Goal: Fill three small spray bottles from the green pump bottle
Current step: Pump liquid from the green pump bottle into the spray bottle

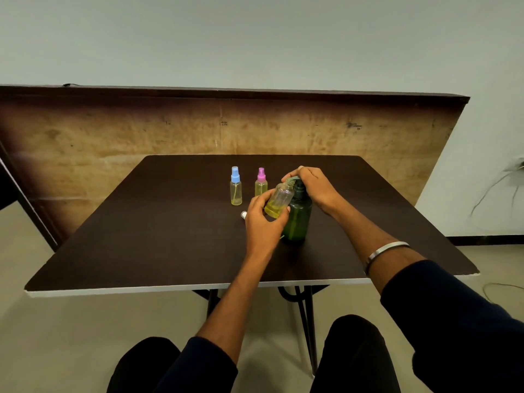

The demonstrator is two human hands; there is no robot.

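Observation:
The green pump bottle (298, 219) stands upright on the dark table (158, 222). My right hand (312, 184) covers its pump head with curled fingers. My left hand (262, 222) holds an uncapped small clear bottle (280, 198), tilted with its open neck up against the pump spout; yellow liquid sits in its lower part. Two capped spray bottles stand behind: one with a blue cap (235, 186) and one with a pink cap (261, 182), both holding yellowish liquid. A small white cap (243, 214) lies on the table just left of my left hand.
A brown wooden board (113, 131) leans behind the table. The table's white front edge (127, 290) is near my knees. Cables hang at the right wall (499, 182).

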